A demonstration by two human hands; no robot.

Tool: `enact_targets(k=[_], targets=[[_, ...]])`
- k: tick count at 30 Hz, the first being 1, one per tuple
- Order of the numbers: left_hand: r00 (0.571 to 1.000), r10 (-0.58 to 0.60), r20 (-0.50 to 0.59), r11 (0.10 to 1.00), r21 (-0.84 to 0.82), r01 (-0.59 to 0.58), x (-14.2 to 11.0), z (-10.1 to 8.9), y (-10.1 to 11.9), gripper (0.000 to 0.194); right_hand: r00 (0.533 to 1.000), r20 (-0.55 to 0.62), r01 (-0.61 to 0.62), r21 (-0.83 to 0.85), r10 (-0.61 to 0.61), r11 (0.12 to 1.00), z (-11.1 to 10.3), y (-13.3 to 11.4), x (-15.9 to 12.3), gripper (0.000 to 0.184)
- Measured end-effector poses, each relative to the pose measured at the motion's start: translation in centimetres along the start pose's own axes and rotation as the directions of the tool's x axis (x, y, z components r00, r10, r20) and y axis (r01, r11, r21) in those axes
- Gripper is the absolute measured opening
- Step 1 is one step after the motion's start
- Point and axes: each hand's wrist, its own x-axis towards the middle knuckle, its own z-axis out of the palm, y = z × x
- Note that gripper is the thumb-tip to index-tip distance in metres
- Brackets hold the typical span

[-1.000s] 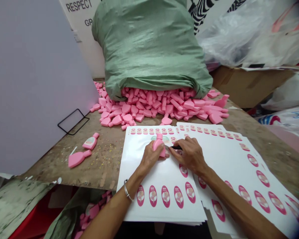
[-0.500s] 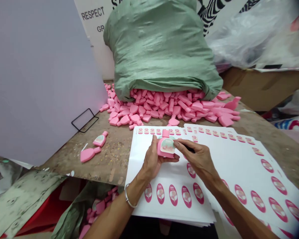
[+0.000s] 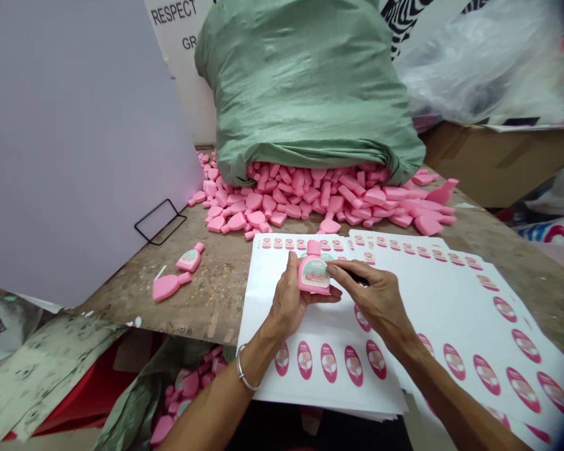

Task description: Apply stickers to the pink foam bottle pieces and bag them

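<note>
My left hand (image 3: 289,299) is closed around a small pink toy bottle (image 3: 314,248), its cap upright and its front facing me. A pale green and white label (image 3: 314,273) lies on the bottle's front. My right hand (image 3: 371,294) has thumb and forefinger at the label's right edge, touching it. Within the right hand shows a slim black tool (image 3: 360,279), mostly hidden by the fingers, its kind unclear. Under both hands lie white sticker sheets (image 3: 282,319) printed with pink oval labels.
A green sack (image 3: 305,88) spills many pink bottles (image 3: 291,207) across the table's back. One labelled bottle (image 3: 190,258) and one plain bottle (image 3: 169,287) lie at left, near a black wire frame (image 3: 160,222). More sticker sheets (image 3: 451,294) spread rightward. Below the table edge, another sack (image 3: 138,391) holds pink bottles.
The label now sits more squarely and flatter on the bottle's front. My left hand keeps its grip, and my right fingers stay at the label's right edge. The view has shifted slightly.
</note>
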Motion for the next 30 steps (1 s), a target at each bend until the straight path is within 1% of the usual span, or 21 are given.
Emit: enact_targets(k=[6, 9, 10, 11, 13, 15, 17, 19, 21, 22, 24, 26, 27, 28, 29, 30], targets=[[1.000, -0.002, -0.004, 1.000, 0.026, 0.002, -0.1, 0.1, 0.2, 0.062, 0.999, 0.009, 0.044, -0.033, -0.043, 0.999, 0.0, 0.0, 0.1, 0.023], [1.000, 0.000, 0.021, 1.000, 0.030, -0.001, -0.2, 0.1, 0.3, 0.063, 0.997, 0.003, 0.080, -0.069, -0.080, 0.994, 0.0, 0.0, 0.0, 0.021], [0.999, 0.007, 0.040, 0.999, 0.038, -0.008, -0.3, 0.1, 0.4, 0.060, 0.995, 0.004, 0.100, -0.098, -0.100, 0.990, 0.0, 0.0, 0.0, 0.021], [0.998, 0.021, 0.061, 0.998, 0.053, -0.024, -0.4, 0.1, 0.4, 0.055, 0.992, 0.005, 0.125, -0.144, -0.125, 0.982, -0.1, 0.0, 0.0, 0.021], [0.994, 0.053, 0.099, 0.994, 0.090, -0.062, -0.8, 0.1, 0.5, 0.042, 0.983, 0.005, 0.176, -0.297, -0.183, 0.938, -0.2, 0.0, 0.1, 0.024], [0.991, 0.061, 0.119, 0.990, 0.117, -0.075, -1.1, 0.1, 0.6, 0.039, 0.976, -0.011, 0.188, -0.456, -0.217, 0.870, -0.3, 0.1, 0.2, 0.032], [0.991, 0.041, 0.125, 0.991, 0.123, -0.056, -1.3, -0.1, 0.7, 0.039, 0.974, -0.031, 0.173, -0.526, -0.222, 0.832, -0.4, 0.1, 0.4, 0.043], [0.992, 0.012, 0.124, 0.991, 0.128, -0.028, -1.6, -0.4, 1.0, 0.038, 0.974, -0.054, 0.158, -0.535, -0.220, 0.830, -0.2, 0.0, 0.6, 0.052], [0.993, -0.018, 0.115, 0.989, 0.150, 0.001, -1.8, -0.6, 1.2, 0.038, 0.978, -0.046, 0.153, -0.498, -0.201, 0.854, 0.4, -0.3, 0.6, 0.055], [0.994, -0.028, 0.107, 0.985, 0.170, 0.010, -2.0, -0.6, 1.4, 0.039, 0.984, -0.025, 0.147, -0.449, -0.176, 0.882, 0.8, -0.4, 0.6, 0.056], [0.995, -0.035, 0.094, 0.977, 0.214, 0.014, -2.5, -0.6, 1.6, 0.040, 0.991, 0.051, 0.131, -0.282, -0.122, 0.950, 1.9, -0.4, 0.8, 0.056], [0.993, -0.058, 0.108, 0.970, 0.241, 0.030, -3.2, -0.9, 2.0, 0.041, 0.988, 0.121, 0.108, -0.136, -0.092, 0.985, 2.6, 0.3, 1.6, 0.055], [0.991, -0.074, 0.111, 0.967, 0.250, 0.044, -3.7, -1.3, 2.3, 0.041, 0.987, 0.137, 0.102, -0.119, -0.085, 0.988, 2.7, 0.9, 2.5, 0.053], [0.992, -0.080, 0.095, 0.962, 0.267, 0.052, -4.1, -2.0, 2.7, 0.041, 0.985, 0.147, 0.107, -0.143, -0.086, 0.984, 2.5, 1.7, 3.7, 0.051], [0.997, -0.066, 0.045, 0.951, 0.305, 0.049, -4.5, -3.0, 3.2, 0.041, 0.983, 0.155, 0.126, -0.208, -0.094, 0.970, 2.0, 2.8, 5.1, 0.048], [0.999, -0.027, -0.040, 0.926, 0.375, 0.040, -4.8, -4.3, 3.7, 0.041, 0.979, 0.172, 0.156, -0.306, -0.106, 0.939, 1.4, 3.9, 6.8, 0.047]])
